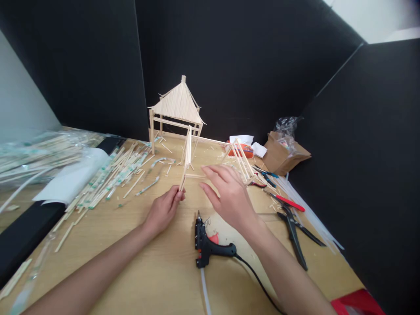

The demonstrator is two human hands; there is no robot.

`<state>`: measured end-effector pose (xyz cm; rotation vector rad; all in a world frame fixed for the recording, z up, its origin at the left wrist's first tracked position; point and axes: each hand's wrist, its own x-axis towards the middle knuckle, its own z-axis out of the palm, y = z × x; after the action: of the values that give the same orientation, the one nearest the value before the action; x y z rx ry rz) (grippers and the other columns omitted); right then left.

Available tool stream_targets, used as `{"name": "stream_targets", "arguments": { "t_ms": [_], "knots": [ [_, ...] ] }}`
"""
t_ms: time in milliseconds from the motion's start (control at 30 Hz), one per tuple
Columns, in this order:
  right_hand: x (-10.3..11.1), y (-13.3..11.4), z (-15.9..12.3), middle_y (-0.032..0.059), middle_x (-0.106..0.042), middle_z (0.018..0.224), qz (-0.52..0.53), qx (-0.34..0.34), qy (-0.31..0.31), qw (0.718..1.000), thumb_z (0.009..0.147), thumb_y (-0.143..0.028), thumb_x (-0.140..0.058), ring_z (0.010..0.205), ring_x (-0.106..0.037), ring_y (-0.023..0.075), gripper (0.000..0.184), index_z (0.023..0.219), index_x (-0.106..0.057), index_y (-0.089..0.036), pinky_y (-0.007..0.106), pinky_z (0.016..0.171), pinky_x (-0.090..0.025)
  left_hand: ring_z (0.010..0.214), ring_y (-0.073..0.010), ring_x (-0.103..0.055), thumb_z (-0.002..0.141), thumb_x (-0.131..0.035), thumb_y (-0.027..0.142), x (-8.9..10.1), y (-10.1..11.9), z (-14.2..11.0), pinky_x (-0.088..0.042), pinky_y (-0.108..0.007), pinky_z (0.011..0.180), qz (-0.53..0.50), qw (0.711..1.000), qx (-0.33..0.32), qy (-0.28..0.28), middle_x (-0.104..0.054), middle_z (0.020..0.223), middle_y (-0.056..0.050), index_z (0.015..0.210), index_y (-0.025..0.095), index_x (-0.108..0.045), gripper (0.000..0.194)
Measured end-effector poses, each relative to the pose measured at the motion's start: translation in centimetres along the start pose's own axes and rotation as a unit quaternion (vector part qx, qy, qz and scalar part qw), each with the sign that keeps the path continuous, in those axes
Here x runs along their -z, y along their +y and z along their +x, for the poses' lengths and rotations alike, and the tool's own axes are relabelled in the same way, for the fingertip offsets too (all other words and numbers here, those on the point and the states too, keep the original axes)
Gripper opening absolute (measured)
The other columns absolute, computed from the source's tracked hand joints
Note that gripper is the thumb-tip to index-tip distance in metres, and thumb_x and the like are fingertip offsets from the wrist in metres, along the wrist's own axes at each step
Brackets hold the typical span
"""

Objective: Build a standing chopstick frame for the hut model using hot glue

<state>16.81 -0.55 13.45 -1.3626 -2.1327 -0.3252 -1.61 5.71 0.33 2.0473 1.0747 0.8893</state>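
Observation:
My left hand (166,209) pinches the near left corner of a frame of thin wooden sticks (188,151). That frame has slatted sides joined by long rails, and it stands slightly above or on the table; which one I cannot tell. My right hand (229,197) hovers in front of the frame's right part, thumb and fingers apart, with nothing visible in it. It hides some of the lower rail. Just below both hands, a black glue gun (203,245) lies on its side, nozzle pointing away, with a clear glue stick (204,288) out of its back.
Behind stands a small stick house (175,105) with a slatted roof. Loose chopsticks (108,179) and wrappers spread at left. Pliers (293,232), red-handled cutters (288,202), clear glue sticks (311,214) and an open cardboard box (282,155) are at right. Black panels (246,57) enclose the table.

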Motion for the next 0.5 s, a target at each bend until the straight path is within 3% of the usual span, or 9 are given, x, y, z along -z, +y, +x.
{"name": "stream_targets", "arguments": {
  "t_ms": [133, 267, 367, 500],
  "knots": [
    [1.8, 1.1, -3.7, 0.0074, -0.065, 0.11, 0.029, -0.027, 0.124, 0.992, 0.089, -0.011, -0.057, 0.107, -0.057, 0.0213, 0.03, 0.117, -0.061, -0.021, 0.038, 0.096, -0.043, 0.085, -0.019, -0.063, 0.097, -0.029, 0.045, -0.1, -0.3, 0.2, -0.044, -0.031, 0.079, 0.0, 1.0, 0.009, -0.001, -0.065, 0.091, -0.002, 0.101, 0.023, -0.05, 0.03],
    [2.4, 3.9, -6.6, 0.0063, -0.06, 0.101, 0.055, -0.18, 0.252, 0.949, 0.088, -0.017, -0.059, 0.094, -0.058, 0.0197, 0.017, 0.105, -0.061, -0.021, 0.036, 0.083, -0.047, 0.086, -0.02, -0.064, 0.096, -0.029, 0.048, -0.1, -0.2, 0.3, -0.044, -0.032, 0.08, 0.002, 1.0, 0.016, 0.001, -0.067, 0.092, -0.003, 0.104, 0.023, -0.05, 0.033],
    [1.5, 6.2, -7.8, 0.0061, -0.059, 0.1, 0.138, -0.292, 0.204, 0.924, 0.09, -0.03, -0.057, 0.086, -0.057, 0.0177, 0.016, 0.103, -0.057, -0.02, 0.032, 0.075, -0.046, 0.086, -0.0204, -0.064, 0.096, -0.029, 0.05, 0.1, -0.1, 0.3, -0.045, -0.033, 0.08, 0.006, 1.0, 0.019, 0.0, -0.068, 0.093, -0.004, 0.105, 0.023, -0.05, 0.035],
    [-0.1, 7.7, -8.6, 0.0068, -0.062, 0.101, 0.19, -0.306, 0.105, 0.927, 0.086, -0.038, -0.062, 0.082, -0.06, 0.0173, 0.023, 0.099, -0.062, -0.019, 0.03, 0.069, -0.047, 0.088, -0.0213, -0.065, 0.094, -0.031, 0.052, 0.1, 0.0, 0.2, -0.046, -0.034, 0.08, 0.009, 1.0, 0.028, 0.005, -0.068, 0.094, -0.004, 0.107, 0.023, -0.05, 0.037]
  ]
}}
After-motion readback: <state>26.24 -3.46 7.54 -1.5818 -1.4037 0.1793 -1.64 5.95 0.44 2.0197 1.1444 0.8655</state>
